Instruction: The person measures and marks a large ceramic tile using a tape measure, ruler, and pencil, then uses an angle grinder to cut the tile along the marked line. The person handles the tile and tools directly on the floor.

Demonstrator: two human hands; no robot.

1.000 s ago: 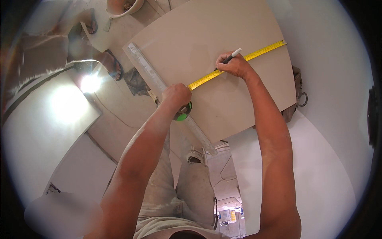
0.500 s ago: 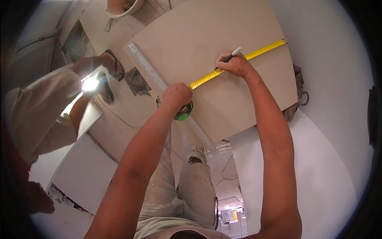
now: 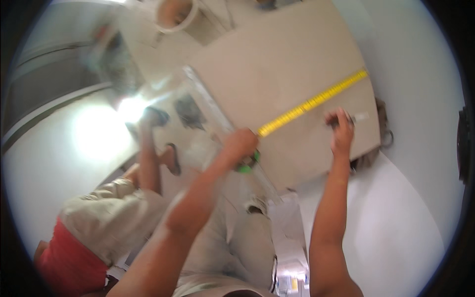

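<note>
A yellow tape measure (image 3: 311, 103) is drawn out across a large beige board (image 3: 277, 64), its far end at the board's right edge. My left hand (image 3: 241, 143) is closed round its black and green case near the board's left edge. My right hand (image 3: 342, 129), off the tape and over the right part of the board, pinches a marker pen (image 3: 361, 117) with a white end. Under my left hand and wrist runs a long pale metal straightedge (image 3: 208, 99) along the board's left side. Motion blurs the pen and both hands.
At the left, a co-worker in beige trousers (image 3: 116, 210) and a red top stands close by, beside a bright lamp glare (image 3: 132, 109). A bucket (image 3: 194, 20) stands beyond the board's far left. A white wall (image 3: 420, 114) rises along the right.
My right hand has lifted off the tape and moved right and nearer, still with the pen. The view has shifted, and the co-worker has changed position at the left. My left hand keeps its hold.
</note>
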